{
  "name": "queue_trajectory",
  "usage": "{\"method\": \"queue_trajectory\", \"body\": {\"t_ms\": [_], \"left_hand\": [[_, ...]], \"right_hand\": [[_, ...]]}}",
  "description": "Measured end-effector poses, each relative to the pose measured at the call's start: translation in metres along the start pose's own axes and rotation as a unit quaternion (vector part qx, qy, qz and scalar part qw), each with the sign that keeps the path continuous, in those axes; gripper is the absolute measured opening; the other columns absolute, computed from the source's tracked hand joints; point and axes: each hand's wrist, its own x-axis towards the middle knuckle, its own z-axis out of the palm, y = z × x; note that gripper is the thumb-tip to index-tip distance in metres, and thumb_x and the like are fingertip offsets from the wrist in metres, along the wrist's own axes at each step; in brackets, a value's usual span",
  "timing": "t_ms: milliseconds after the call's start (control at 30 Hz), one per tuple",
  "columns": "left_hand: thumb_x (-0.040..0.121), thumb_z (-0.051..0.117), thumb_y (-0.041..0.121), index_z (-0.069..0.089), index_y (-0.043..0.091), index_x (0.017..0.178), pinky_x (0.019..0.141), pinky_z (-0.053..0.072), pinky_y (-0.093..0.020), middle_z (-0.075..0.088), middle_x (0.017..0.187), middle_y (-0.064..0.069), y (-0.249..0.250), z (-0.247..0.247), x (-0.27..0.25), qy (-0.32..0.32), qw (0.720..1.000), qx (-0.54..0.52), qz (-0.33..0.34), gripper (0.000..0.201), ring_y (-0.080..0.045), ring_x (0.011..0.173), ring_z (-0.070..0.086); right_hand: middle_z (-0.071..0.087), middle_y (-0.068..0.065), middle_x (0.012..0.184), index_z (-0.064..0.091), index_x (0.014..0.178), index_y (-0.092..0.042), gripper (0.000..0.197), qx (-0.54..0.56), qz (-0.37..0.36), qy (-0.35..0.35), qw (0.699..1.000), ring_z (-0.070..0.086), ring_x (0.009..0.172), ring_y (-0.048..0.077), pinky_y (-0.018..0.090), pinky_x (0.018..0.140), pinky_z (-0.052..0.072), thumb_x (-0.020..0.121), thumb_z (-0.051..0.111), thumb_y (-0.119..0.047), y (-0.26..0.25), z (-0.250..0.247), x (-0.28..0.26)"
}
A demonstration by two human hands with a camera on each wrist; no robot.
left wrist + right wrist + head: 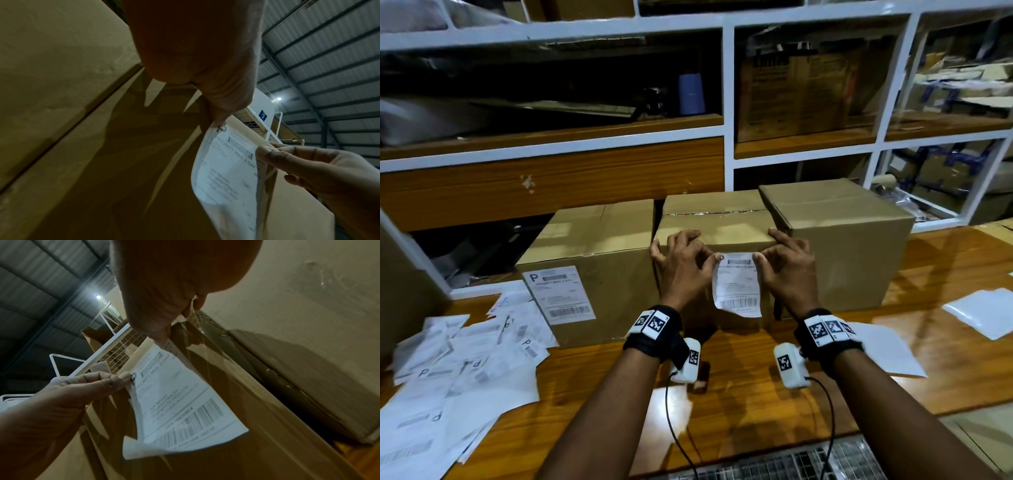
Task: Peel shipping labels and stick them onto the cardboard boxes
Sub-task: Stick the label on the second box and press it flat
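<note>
- Head view: looks forward and down from above at the wooden table (pixel 756 394), shelving behind.
- Left wrist view: set close under the left hand (pixel 197 53), facing up the middle box (pixel 102 162).
- Right wrist view: mirrors it.
- Shared by all: the shipping label (pixel 738 284).

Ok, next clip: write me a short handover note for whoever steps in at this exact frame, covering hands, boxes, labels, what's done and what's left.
Left hand: pinches the top left corner of the shipping label.
Right hand: pinches its top right corner.
The label hangs in front of the middle box, lower edge curling free, not pressed flat.
Done: the left box carries a stuck label on its front.
Left: press this label onto the middle box; the right box shows no label on its visible faces.
Loose label sheets lie piled on the table at the left, white sheets at the right.
</note>
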Motion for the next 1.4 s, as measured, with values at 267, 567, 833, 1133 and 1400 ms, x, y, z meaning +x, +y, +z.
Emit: {"method": "queue_trajectory", "body": {"t_ms": [267, 567, 833, 1133, 1400], "left_hand": [[0.081, 0.073, 0.047, 0.065, 0.032, 0.080, 0.118, 0.007, -0.063, 0.060, 0.129, 0.010, -0.002, 0.006, 0.000, 0.016, 1.000, 0.004, 0.003, 0.017, -0.014, 0.129, 0.048], [0.074, 0.085, 0.041, 0.053, 0.029, 0.079, 0.113, 0.021, -0.053, 0.070, 0.116, 0.010, -0.004, 0.000, 0.001, 0.059, 0.997, -0.053, -0.003, 0.035, -0.013, 0.117, 0.059], [0.079, 0.082, 0.037, 0.057, 0.031, 0.103, 0.115, 0.023, -0.050, 0.071, 0.115, 0.014, -0.025, -0.004, 0.011, 0.029, 0.992, -0.123, -0.003, 0.035, 0.001, 0.113, 0.057], [0.087, 0.076, 0.020, 0.072, 0.025, 0.117, 0.118, 0.010, -0.040, 0.072, 0.124, 0.005, -0.022, -0.016, 0.014, -0.014, 0.993, -0.113, 0.012, 0.031, -0.015, 0.123, 0.058], [0.083, 0.081, 0.012, 0.079, 0.016, 0.106, 0.094, 0.047, -0.056, 0.078, 0.108, 0.000, -0.019, -0.024, 0.010, 0.003, 0.992, -0.084, 0.093, 0.023, -0.023, 0.094, 0.065]], "right_hand": [[0.064, -0.007, 0.140, 0.074, 0.082, -0.018, 0.014, -0.024, 0.002, 0.017, 1.000, 0.052, 0.113, 0.024, 0.050, 0.097, 0.045, 0.085, 0.080, -0.030, 0.000, 0.006, 0.001], [0.067, 0.002, 0.136, 0.072, 0.085, -0.014, 0.017, -0.014, 0.009, 0.021, 1.000, 0.061, 0.107, 0.026, 0.037, 0.091, 0.047, 0.081, 0.084, -0.027, -0.002, 0.002, 0.003], [0.071, 0.007, 0.116, 0.061, 0.115, -0.016, 0.034, 0.036, 0.038, 0.010, 0.999, 0.066, 0.100, 0.026, 0.053, 0.086, 0.059, 0.087, 0.080, -0.022, -0.002, -0.009, 0.007], [0.071, 0.019, 0.122, 0.057, 0.141, -0.015, 0.053, 0.047, 0.065, -0.020, 0.997, 0.070, 0.106, 0.034, 0.051, 0.089, 0.061, 0.093, 0.074, -0.029, -0.013, -0.008, -0.001], [0.072, 0.009, 0.105, 0.067, 0.131, -0.015, 0.048, 0.076, 0.078, 0.010, 0.994, 0.066, 0.089, 0.018, 0.036, 0.082, 0.062, 0.086, 0.081, -0.024, -0.014, -0.021, -0.006]]}}
